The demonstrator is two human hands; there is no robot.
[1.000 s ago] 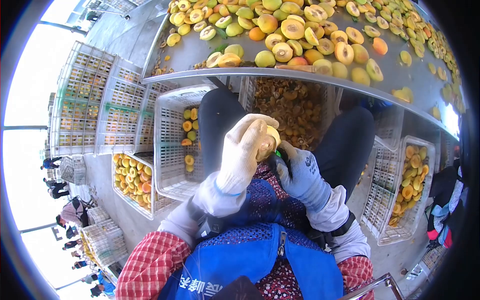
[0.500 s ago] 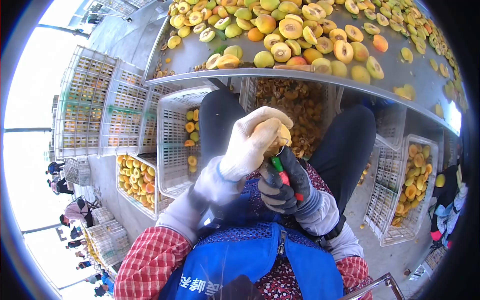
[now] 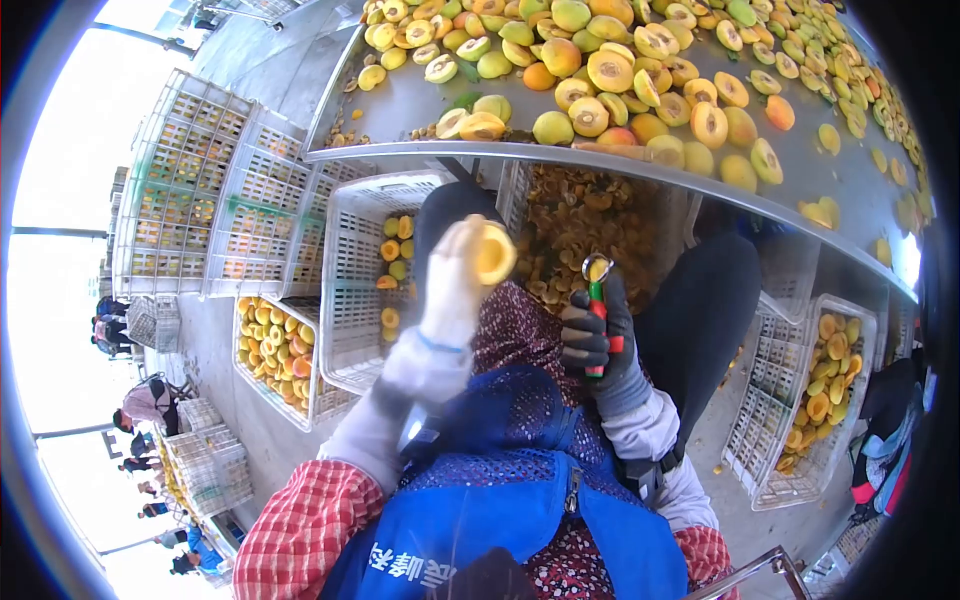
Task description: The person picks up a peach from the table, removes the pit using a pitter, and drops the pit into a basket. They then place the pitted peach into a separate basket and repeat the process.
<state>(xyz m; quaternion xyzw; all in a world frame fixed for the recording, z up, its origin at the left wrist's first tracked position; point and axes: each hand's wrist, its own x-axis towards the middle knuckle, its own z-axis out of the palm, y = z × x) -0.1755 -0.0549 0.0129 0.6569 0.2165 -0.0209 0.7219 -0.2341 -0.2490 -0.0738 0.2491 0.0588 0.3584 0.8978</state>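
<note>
My left hand (image 3: pixel 452 285), in a white glove blurred by motion, grips a yellow peach half (image 3: pixel 495 254) with its hollowed cut side showing. It is beside a white crate (image 3: pixel 345 240) that has a few peach halves at its far right side. In a dark grey glove, my right hand (image 3: pixel 600 335) is wrapped round a pitting spoon (image 3: pixel 597 291) with a red and green handle. The spoon's metal loop points up and a yellowish piece sits in it. Beyond my hands, pits and scraps (image 3: pixel 590 225) fill a container below the table edge.
A metal table (image 3: pixel 390 115) across the front bears many whole and halved peaches. Another crate of peach halves (image 3: pixel 275 350) stands at left, and one more (image 3: pixel 825 385) at right. Stacked crates (image 3: pixel 185 190) rise at far left. Several people are in the background, with another person at the right edge.
My hands have moved apart. The left has swung left with the peach half towards the white crate; the right has drawn slightly right and down, with the spoon's loop now exposed.
</note>
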